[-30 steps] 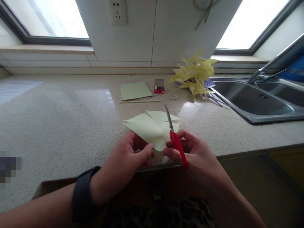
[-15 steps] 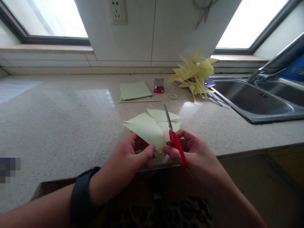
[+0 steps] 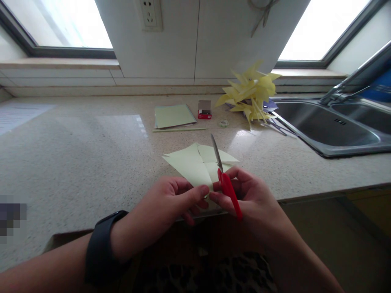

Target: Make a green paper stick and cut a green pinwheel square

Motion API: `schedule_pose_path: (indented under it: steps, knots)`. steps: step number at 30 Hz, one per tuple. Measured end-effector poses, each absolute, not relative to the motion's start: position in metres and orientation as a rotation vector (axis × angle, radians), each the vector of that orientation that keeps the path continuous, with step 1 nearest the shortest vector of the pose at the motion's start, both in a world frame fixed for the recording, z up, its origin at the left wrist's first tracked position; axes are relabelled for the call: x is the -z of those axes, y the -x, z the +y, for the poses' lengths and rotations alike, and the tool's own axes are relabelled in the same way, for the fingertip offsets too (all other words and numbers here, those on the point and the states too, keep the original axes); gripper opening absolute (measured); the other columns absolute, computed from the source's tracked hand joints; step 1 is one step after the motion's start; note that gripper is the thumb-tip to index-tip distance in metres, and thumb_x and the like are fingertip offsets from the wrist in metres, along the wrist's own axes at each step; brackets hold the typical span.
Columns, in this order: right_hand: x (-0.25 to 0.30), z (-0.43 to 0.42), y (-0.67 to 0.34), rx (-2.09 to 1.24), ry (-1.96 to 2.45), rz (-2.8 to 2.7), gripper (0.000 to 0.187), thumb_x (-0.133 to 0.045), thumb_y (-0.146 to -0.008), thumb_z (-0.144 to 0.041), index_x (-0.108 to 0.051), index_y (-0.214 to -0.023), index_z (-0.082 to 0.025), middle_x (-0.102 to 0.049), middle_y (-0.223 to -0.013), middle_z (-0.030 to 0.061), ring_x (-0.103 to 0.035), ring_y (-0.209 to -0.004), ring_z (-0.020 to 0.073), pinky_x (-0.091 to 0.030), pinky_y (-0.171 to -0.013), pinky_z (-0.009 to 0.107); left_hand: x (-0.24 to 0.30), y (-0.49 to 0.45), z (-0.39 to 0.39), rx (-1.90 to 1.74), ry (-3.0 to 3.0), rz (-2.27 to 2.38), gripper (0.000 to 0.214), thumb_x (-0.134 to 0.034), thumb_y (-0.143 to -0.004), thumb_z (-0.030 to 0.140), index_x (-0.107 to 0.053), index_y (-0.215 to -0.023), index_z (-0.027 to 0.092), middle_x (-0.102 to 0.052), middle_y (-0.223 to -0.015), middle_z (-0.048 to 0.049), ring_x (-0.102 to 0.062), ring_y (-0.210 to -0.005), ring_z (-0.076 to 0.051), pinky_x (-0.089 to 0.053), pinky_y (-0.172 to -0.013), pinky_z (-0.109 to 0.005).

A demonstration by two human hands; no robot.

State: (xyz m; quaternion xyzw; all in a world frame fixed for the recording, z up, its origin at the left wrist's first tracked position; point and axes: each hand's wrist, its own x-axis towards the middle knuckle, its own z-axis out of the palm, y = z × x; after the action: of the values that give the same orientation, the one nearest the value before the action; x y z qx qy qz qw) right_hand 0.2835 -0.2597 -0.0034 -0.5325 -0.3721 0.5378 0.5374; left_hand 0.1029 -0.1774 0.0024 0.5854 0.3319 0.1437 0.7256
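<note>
A pale yellow-green sheet of paper (image 3: pixel 195 162), slit from its corners towards the middle, is held up over the counter's front edge. My left hand (image 3: pixel 180 199), with a dark watch on its wrist, pinches the near corner between thumb and fingers. My right hand (image 3: pixel 247 195) is closed at the paper's near right side, its fingertips close to my left thumb. Scissors with red handles (image 3: pixel 229 191) hang on that hand, blades pointing away from me. The right fingers partly hide behind the handles.
Square paper sheets (image 3: pixel 174 116) lie farther back with a thin stick (image 3: pixel 179 130) before them. Beside them are a small red box (image 3: pixel 204 110) and a roll of clear tape (image 3: pixel 223 123). Yellow paper pinwheels (image 3: pixel 250 93) are heaped near the steel sink (image 3: pixel 330 152).
My left thumb has moved right and pressed onto the paper's near corner. The paper has shifted slightly right and turned a little. The scissors have barely moved.
</note>
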Motion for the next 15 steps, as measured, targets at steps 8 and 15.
schedule_pose_path:
  steps: [8,15]
  knots:
    - [0.0044,-0.2596,-0.2840,-1.292,1.239,-0.924,0.034,-0.090,-0.070,-0.028,-0.059,-0.082,-0.021,-0.076,-0.084,0.0007,-0.070,-0.072,0.0144,-0.055,-0.067,0.025,-0.0051,-0.1031,-0.1780,-0.293,-1.320,0.782,0.035,-0.070,-0.088,0.048,-0.075,-0.084,0.014,-0.073,-0.075,-0.0031,-0.061,-0.056,-0.011,-0.050,-0.053,-0.021]
    - [0.0010,-0.2587,-0.2822,-1.292,1.247,-0.922,0.030,-0.087,-0.073,-0.031,-0.060,-0.081,-0.021,-0.070,-0.074,-0.0021,-0.064,-0.063,0.0120,-0.051,-0.059,0.023,-0.0058,-0.1045,-0.1803,-0.336,-1.304,0.738,0.032,-0.068,-0.090,0.044,-0.075,-0.082,0.014,-0.072,-0.075,-0.0033,-0.059,-0.059,-0.012,-0.050,-0.052,-0.020]
